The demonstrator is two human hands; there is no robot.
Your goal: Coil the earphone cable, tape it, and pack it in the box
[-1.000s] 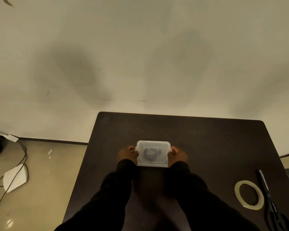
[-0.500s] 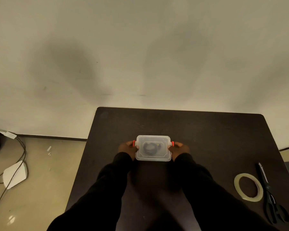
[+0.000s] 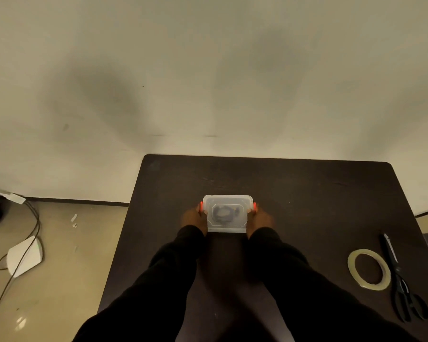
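With both sleeves [image 3: 294, 280] stretching out below me, I've got my hands on either end of the little clear plastic box [image 3: 227, 213] sitting on the dark table [image 3: 307, 193]. My left hand [image 3: 194, 218] is against the box's left end and my right hand [image 3: 260, 218] against its right, each at an orange latch [image 3: 201, 206]. I can't tell from this angle whether my fingers are curled round the clips or just pressing them flat; the view is a bit soft there. Through the lid I can make out a dark ring lying in the middle of the box, and that looks like the coiled earphone cable [image 3: 224, 213]. So the lid is on, the coil is inside, and I'd say the winding and packing are done. Whether the tape went round the coil I can't see through the frosted plastic. What's left, as I judge it, is making sure both latches are snapped down and then letting go.

Off to my right, well apart from the box, the roll of clear tape [image 3: 368, 269] lies flat near the table's edge, and the black scissors [image 3: 403, 280] lie just beside it, closed. Further out on my left, down on the floor [image 3: 59, 267], a white device [image 3: 25, 255] sits with a black cord [image 3: 32, 223] trailing toward the wall [image 3: 208, 70].
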